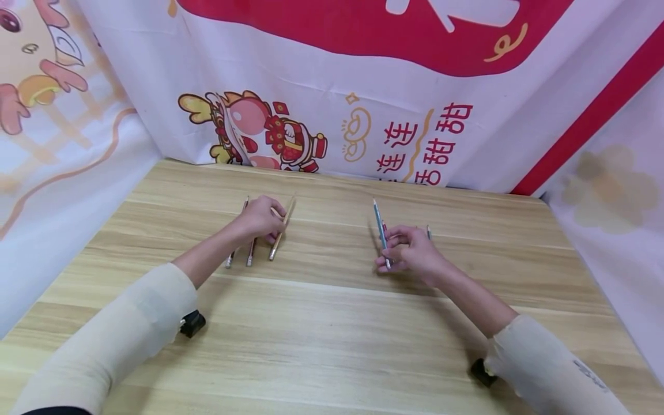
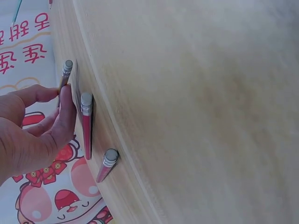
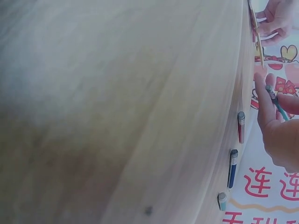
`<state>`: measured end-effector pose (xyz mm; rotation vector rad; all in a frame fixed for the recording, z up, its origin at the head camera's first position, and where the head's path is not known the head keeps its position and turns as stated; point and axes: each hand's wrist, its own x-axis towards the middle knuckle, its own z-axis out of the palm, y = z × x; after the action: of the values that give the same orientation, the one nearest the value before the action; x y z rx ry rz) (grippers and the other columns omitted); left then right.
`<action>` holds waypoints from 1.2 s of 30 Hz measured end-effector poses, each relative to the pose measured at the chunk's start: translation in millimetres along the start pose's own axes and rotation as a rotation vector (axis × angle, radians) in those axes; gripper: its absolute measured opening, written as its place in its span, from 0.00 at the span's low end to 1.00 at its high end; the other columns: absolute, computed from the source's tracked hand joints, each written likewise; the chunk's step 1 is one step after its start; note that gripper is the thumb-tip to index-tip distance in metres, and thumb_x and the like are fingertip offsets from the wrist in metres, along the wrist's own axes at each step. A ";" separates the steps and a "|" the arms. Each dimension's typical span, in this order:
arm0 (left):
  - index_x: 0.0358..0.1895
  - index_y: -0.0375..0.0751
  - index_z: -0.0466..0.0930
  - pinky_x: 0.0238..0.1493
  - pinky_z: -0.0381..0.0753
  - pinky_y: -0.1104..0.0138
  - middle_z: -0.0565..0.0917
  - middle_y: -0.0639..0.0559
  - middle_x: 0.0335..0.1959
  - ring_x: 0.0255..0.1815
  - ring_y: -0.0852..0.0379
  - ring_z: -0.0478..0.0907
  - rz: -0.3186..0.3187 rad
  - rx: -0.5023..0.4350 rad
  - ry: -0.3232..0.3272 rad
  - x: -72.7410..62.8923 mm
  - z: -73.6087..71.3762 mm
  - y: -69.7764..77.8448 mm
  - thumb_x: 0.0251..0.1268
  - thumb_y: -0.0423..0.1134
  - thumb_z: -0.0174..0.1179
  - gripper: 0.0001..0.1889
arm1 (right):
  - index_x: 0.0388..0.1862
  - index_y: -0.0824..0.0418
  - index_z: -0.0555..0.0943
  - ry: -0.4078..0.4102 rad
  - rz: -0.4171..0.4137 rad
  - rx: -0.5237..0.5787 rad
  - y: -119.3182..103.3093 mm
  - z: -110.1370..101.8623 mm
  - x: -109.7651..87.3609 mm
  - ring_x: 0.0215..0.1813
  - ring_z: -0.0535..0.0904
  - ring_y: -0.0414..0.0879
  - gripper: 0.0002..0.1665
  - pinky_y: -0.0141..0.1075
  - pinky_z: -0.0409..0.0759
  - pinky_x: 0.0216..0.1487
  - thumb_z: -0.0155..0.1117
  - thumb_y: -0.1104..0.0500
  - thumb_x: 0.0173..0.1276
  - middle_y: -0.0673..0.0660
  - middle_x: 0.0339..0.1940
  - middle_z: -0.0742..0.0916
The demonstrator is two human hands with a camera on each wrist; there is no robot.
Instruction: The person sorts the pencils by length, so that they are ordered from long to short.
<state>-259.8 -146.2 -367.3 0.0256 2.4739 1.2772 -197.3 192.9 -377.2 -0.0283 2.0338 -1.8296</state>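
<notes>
In the head view my left hand pinches a yellow pencil between thumb and fingers, its eraser end toward me. Two dark red pencils lie on the table beside that hand; the left wrist view shows one red pencil and another red pencil with grey erasers. My right hand holds a teal pencil, tilted with its point away from me and raised over the table. Near it in the right wrist view lie a red pencil, a dark blue pencil and a teal-green pencil, partly hidden by the hand in the head view.
The wood-grain table runs back to a white printed curtain with red figures and lettering. More printed cloth hangs along the sides. Small black blocks sit at the sleeve cuffs.
</notes>
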 end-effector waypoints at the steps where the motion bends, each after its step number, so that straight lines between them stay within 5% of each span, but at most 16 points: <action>1: 0.56 0.24 0.76 0.28 0.91 0.66 0.83 0.40 0.32 0.23 0.57 0.80 0.002 -0.001 0.000 0.0 -0.2 -0.2 0.63 0.22 0.61 0.17 | 0.64 0.81 0.66 -0.001 0.002 0.004 -0.4 0.8 0.4 0.36 0.89 0.50 0.22 0.49 0.92 0.48 0.53 0.79 0.72 0.65 0.42 0.77; 13: 0.53 0.21 0.75 0.26 0.91 0.67 0.80 0.40 0.30 0.20 0.59 0.79 -0.004 0.086 0.032 -2.9 -1.7 -0.2 0.62 0.20 0.61 0.16 | 0.65 0.77 0.66 -0.010 0.006 -0.008 -6.8 6.1 -0.3 0.36 0.89 0.49 0.22 0.49 0.92 0.49 0.53 0.78 0.74 0.64 0.41 0.78; 22: 0.48 0.22 0.77 0.25 0.91 0.66 0.81 0.28 0.43 0.17 0.58 0.81 0.039 0.214 0.068 -2.9 -0.9 -1.8 0.60 0.21 0.62 0.13 | 0.68 0.73 0.66 0.005 0.027 0.005 -10.7 12.3 -0.4 0.37 0.88 0.49 0.26 0.47 0.92 0.50 0.54 0.78 0.72 0.61 0.41 0.80; 27: 0.42 0.26 0.78 0.24 0.90 0.67 0.83 0.30 0.42 0.16 0.58 0.82 0.055 0.281 0.077 -1.2 -0.6 -1.4 0.58 0.21 0.62 0.09 | 0.67 0.73 0.66 0.002 0.017 0.002 -9.9 12.2 -0.6 0.36 0.88 0.49 0.26 0.47 0.92 0.50 0.56 0.79 0.71 0.62 0.41 0.80; 36: 0.59 0.22 0.73 0.23 0.90 0.66 0.83 0.29 0.40 0.15 0.58 0.81 0.047 0.268 0.059 -1.5 -0.8 -2.3 0.57 0.20 0.64 0.24 | 0.67 0.72 0.67 -0.007 0.035 -0.003 -5.6 10.3 2.0 0.37 0.88 0.49 0.25 0.46 0.92 0.50 0.56 0.78 0.73 0.65 0.44 0.80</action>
<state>-258.3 -148.4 -368.3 0.1149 2.6930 0.9680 -197.4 181.8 -373.0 -0.0003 2.0201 -1.8030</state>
